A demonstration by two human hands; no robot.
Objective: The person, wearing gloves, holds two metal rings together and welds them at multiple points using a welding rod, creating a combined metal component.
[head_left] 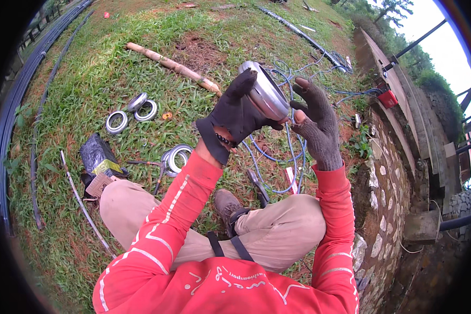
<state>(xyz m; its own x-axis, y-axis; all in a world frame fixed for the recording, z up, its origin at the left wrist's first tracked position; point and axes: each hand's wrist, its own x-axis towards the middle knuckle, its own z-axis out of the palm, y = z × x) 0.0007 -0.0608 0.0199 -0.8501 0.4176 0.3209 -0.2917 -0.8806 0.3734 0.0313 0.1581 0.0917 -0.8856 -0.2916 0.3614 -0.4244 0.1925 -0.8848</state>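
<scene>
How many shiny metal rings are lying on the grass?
4: three rings clustered together on the grass, and one nearer the left wrist, which may be two stacked.

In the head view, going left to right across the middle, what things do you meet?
Black pipe → metal ring → left hand → round metal fitting → right hand → red box.

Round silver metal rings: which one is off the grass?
The round silver metal ring gripped in the black-gloved left hand, up by the grey-gloved right hand; the other rings lie on grass.
</scene>
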